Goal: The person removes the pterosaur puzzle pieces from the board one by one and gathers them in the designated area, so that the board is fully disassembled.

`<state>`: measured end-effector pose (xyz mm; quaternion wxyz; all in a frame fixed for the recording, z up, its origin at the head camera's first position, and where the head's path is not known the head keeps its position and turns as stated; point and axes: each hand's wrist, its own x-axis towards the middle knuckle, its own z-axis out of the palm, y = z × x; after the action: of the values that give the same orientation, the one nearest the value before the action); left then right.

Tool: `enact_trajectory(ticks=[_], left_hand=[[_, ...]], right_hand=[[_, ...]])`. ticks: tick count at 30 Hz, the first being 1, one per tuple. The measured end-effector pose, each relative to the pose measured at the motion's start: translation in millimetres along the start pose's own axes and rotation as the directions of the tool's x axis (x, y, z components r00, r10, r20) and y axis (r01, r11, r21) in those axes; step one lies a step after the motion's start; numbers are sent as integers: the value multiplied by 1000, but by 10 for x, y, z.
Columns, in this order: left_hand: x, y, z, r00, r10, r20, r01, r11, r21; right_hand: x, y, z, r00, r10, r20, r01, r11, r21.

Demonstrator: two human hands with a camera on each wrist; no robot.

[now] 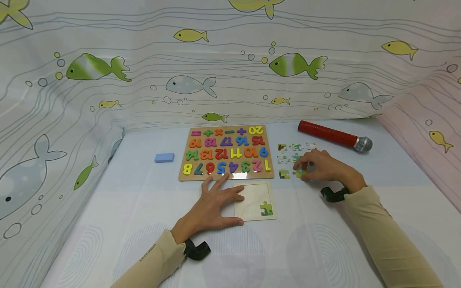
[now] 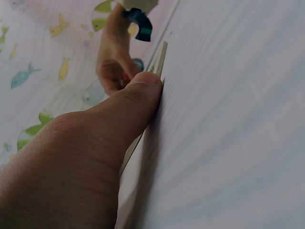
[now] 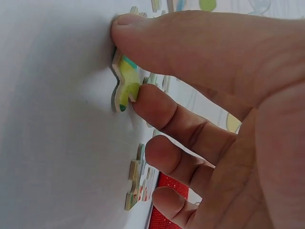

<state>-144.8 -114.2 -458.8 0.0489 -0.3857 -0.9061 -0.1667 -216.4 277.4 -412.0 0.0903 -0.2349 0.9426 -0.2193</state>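
Note:
My left hand (image 1: 212,204) rests with spread fingers on the left side of a small wooden puzzle tray (image 1: 253,200), its thumb along the near edge. One green jigsaw piece (image 1: 266,208) sits in the tray's near right corner. To the right, my right hand (image 1: 327,167) reaches over several loose jigsaw pieces laid out in rows. Its thumb and a fingertip pinch a yellow-green puzzle piece (image 3: 127,78) by its edges, close to the table in the right wrist view. Another loose piece (image 1: 284,174) lies just left of these fingers.
Behind the tray lies a wooden number board (image 1: 226,154) with coloured numerals, upside down from here. A blue block (image 1: 164,158) is left of it. A red microphone (image 1: 329,134) lies at the back right. Fish-printed cloth walls (image 1: 230,60) enclose the table.

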Motion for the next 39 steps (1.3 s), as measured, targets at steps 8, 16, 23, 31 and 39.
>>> enact_trajectory(ticks=[8,16,23,31,39], left_hand=[[-1,9,-13,1000,4,-4,-4,1000,-6],[-8,18,-17,1000,6,-11,-6,1000,-7],[-8,27,-24,1000,0,-4,0,1000,-6],[-10,28,-21,1000,-2,-1,2,1000,-1],[-11,31,-27,1000,-2,2,2,1000,0]], right_hand=[[-5,-16,-13,1000,1,-13,-1,1000,1],[6,-161,-22,999,-43,-2,43,998,48],[43,-309,53,992,-122,18,121,991,61],[75,-513,175,985,-153,82,148,987,70],[67,-699,286,969,-217,118,208,975,81]])
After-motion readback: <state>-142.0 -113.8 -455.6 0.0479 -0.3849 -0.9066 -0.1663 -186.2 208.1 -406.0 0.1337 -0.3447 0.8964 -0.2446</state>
